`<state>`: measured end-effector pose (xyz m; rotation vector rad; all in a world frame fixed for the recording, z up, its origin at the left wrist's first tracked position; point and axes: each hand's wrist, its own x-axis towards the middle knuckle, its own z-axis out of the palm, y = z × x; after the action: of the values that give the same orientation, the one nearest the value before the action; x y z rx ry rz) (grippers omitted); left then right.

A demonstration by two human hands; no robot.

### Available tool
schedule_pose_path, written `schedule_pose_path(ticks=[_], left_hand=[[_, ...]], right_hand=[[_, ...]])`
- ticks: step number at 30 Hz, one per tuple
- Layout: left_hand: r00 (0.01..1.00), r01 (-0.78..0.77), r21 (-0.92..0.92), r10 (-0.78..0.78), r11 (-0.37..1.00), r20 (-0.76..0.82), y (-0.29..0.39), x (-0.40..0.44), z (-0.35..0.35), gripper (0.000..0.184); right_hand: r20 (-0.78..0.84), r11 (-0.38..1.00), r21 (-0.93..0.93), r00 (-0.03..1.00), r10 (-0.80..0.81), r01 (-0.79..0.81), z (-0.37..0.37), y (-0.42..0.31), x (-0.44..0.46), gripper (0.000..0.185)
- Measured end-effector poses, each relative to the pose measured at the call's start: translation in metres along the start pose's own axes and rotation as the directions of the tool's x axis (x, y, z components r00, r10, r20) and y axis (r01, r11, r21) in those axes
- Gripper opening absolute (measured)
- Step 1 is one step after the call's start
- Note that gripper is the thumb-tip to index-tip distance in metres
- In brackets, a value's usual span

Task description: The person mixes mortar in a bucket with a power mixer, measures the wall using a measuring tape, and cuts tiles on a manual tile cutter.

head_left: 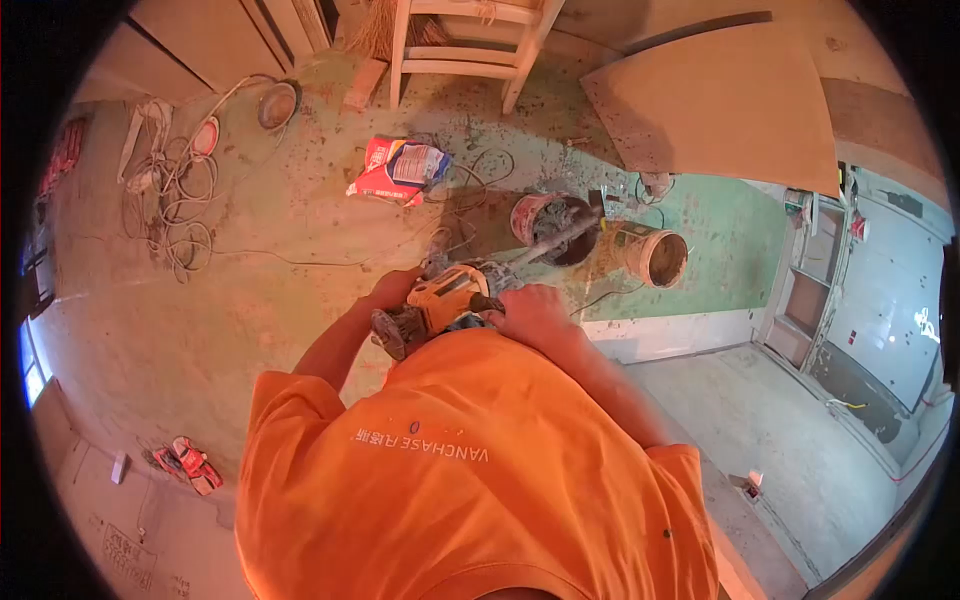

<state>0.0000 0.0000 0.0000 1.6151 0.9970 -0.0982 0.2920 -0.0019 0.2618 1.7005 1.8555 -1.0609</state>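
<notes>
A yellow and black power mixer (447, 297) is held close in front of the orange shirt. My left hand (397, 287) is closed on its far left side. On the right, my right hand (535, 312) wraps round a dark handle of the same tool. The mixer's grey-coated shaft (548, 244) slants up and right over a dark bucket (528, 212) of grey material; its lower end is hard to make out. Right of that bucket, a second, pale bucket (668, 258) lies tilted with its opening to the right.
A red and white bag (402, 172) lies beyond the mixer, with a wooden ladder (460, 68) behind it. Cables (190, 205) coil on the left floor. A large board (715, 105) leans at the upper right. A red and white object (190, 466) lies lower left.
</notes>
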Motion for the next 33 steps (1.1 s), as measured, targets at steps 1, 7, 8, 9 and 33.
schedule_pose_path(ticks=[1, 7, 8, 9, 33], left_hand=[[0.999, -0.026, 0.04, 0.025, 0.999, 0.034, 0.005, 0.011, -0.006, 0.041], [0.991, -0.117, 0.25, 0.095, 0.961, 0.097, 0.013, 0.032, -0.035, 0.04], [0.993, -0.102, 0.244, 0.085, 0.964, 0.08, 0.005, 0.025, -0.034, 0.04], [0.999, -0.032, 0.231, 0.024, 0.972, 0.035, -0.004, 0.019, -0.032, 0.042], [0.875, 0.4, 0.285, -0.269, 0.871, -0.403, 0.095, 0.141, -0.101, 0.045]], right_hand=[[0.016, 0.999, -0.019, 0.999, 0.041, -0.041, -0.005, -0.004, 0.0, 0.054], [0.053, 0.995, -0.065, 0.996, 0.076, -0.073, -0.019, 0.011, 0.019, 0.053], [0.075, 0.998, -0.057, 0.996, 0.043, -0.038, -0.013, 0.01, 0.026, 0.053], [0.096, 0.999, -0.05, 0.995, 0.008, -0.004, -0.009, 0.009, 0.034, 0.053], [0.029, 0.979, -0.121, 0.986, -0.164, 0.166, -0.064, 0.193, 0.262, 0.04]])
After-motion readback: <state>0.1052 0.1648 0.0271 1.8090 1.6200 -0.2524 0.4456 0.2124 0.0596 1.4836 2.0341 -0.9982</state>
